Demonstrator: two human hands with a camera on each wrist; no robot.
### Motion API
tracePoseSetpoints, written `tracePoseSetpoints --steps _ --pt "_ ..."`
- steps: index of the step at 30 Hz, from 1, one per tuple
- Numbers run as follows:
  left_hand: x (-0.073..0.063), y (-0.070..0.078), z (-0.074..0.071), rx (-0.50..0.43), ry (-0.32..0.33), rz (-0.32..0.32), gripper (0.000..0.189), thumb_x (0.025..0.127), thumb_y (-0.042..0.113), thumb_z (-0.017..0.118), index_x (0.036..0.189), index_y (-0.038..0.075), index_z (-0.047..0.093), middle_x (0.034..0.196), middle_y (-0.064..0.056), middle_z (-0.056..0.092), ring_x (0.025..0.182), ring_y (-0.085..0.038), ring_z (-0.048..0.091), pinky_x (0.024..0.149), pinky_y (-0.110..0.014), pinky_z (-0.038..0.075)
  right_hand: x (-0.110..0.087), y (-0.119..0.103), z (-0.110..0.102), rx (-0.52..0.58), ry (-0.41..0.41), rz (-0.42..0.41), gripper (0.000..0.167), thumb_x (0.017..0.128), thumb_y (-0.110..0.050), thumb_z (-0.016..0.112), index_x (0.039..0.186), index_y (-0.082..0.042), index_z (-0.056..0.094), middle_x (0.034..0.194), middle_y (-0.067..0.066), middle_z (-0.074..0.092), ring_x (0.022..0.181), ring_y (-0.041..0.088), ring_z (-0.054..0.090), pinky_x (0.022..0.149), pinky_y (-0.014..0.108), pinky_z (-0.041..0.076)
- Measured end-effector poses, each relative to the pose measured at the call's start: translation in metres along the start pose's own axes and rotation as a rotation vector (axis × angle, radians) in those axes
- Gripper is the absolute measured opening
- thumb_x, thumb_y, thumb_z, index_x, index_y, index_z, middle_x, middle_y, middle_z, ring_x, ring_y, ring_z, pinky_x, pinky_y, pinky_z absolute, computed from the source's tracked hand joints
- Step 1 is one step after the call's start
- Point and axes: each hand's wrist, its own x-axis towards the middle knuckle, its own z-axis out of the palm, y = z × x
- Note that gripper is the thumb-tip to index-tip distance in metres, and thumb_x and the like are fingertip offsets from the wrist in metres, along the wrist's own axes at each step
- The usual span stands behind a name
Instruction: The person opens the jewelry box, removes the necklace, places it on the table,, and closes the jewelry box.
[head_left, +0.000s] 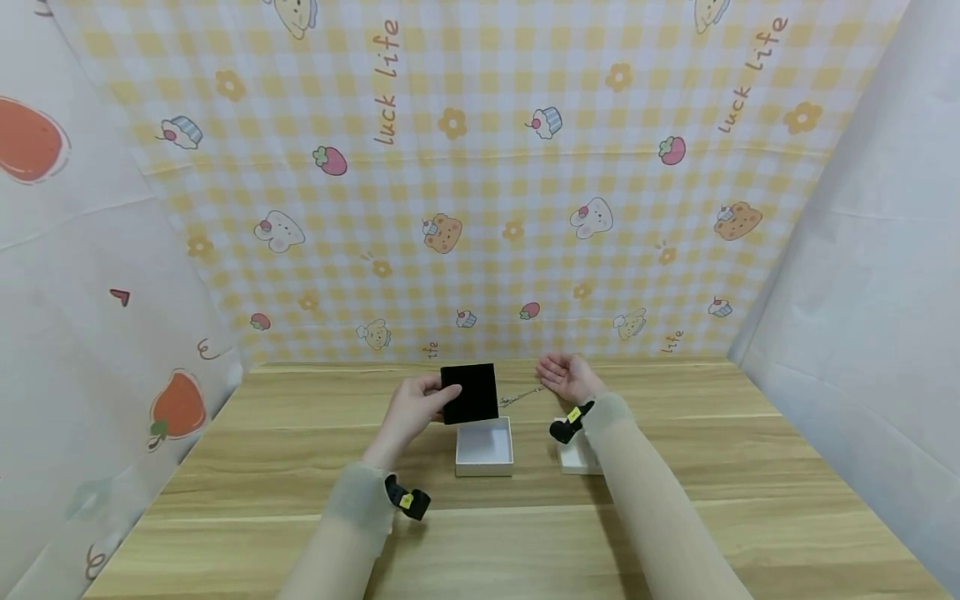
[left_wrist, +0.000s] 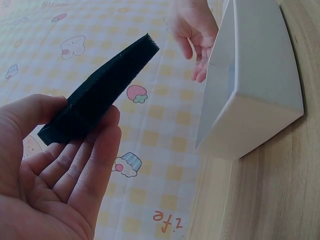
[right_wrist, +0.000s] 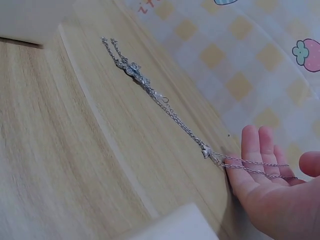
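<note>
Box (head_left: 483, 469) uncovered, lid (head_left: 576, 463) right of it. Pad (head_left: 474, 394) pinched in left hand (head_left: 411, 408), chain (right_wrist: 206, 151) across slack right hand (head_left: 572, 380); neither boxed yet.

Soft, even light bathes a white box (head_left: 483, 467) and tabletop (head_left: 495, 542), with faint shadows (head_left: 619, 554) to either side of the box. A black pad (head_left: 472, 400) near it shows scant detail; the right wrist view looks dimmer.

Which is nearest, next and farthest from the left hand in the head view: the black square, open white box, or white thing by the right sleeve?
1. Black square: in the left hand.
2. Open white box: just right and lower.
3. White thing: farther right, partly behind the right sleeve.
</note>
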Motion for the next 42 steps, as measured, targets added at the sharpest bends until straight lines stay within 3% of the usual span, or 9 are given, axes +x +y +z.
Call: tracePoseSetpoints --steps 4,24,27,34,39,42 --pt "0.011 -0.019 0.002 -0.014 0.009 -0.003 0.023 0.090 0.017 0.070 0.096 -0.005 0.070 0.085 -0.012 0.072 0.069 -0.019 0.067 0.063 -0.033 0.057 0.000 -0.001 -0.002 0.020 0.004 -0.006 0.048 0.106 -0.017 0.027 0.151 0.000 0.023 0.153 0.018 0.028 0.138 0.029 0.033 0.114 0.041 0.025" --pt "0.012 -0.019 0.002 0.015 0.009 -0.015 0.025 0.090 0.020 0.070 0.093 -0.005 0.070 0.082 -0.011 0.072 0.068 -0.020 0.067 0.064 -0.034 0.058 -0.007 -0.008 -0.011 0.082 0.004 -0.031 0.056 0.107 -0.031 0.027 0.153 -0.003 0.014 0.157 0.016 0.021 0.142 0.026 0.027 0.116 0.037 0.019" --pt "0.009 -0.015 0.001 0.015 0.005 -0.020 0.024 0.090 0.018 0.070 0.094 -0.006 0.070 0.083 -0.013 0.071 0.070 -0.022 0.068 0.066 -0.037 0.058 -0.008 -0.008 -0.011 0.097 0.015 -0.034 0.057 0.107 -0.031 0.028 0.154 -0.003 0.014 0.157 0.015 0.021 0.142 0.026 0.026 0.116 0.037 0.018" --pt "-0.010 0.017 0.000 0.018 -0.015 -0.004 0.021 0.092 0.010 0.065 0.093 -0.010 0.067 0.083 -0.016 0.071 0.070 -0.025 0.068 0.068 -0.041 0.058 -0.008 -0.009 -0.013 0.121 0.029 -0.039 0.057 0.107 -0.031 0.029 0.153 -0.003 0.014 0.157 0.015 0.021 0.142 0.026 0.026 0.116 0.036 0.020" --pt "-0.011 0.018 -0.001 0.022 -0.018 0.027 0.023 0.093 0.012 0.065 0.092 -0.011 0.066 0.082 -0.017 0.070 0.069 -0.026 0.068 0.066 -0.041 0.058 -0.008 -0.011 -0.015 0.132 0.033 -0.040 0.058 0.107 -0.031 0.029 0.154 -0.003 0.012 0.158 0.014 0.019 0.143 0.025 0.025 0.116 0.036 0.020" --pt "-0.011 0.018 0.000 0.028 -0.025 0.015 0.022 0.093 0.011 0.065 0.093 -0.011 0.067 0.084 -0.018 0.070 0.072 -0.027 0.068 0.069 -0.043 0.058 -0.008 -0.011 -0.017 0.139 0.036 -0.039 0.058 0.106 -0.031 0.029 0.154 -0.004 0.011 0.158 0.014 0.019 0.143 0.025 0.025 0.116 0.035 0.020"
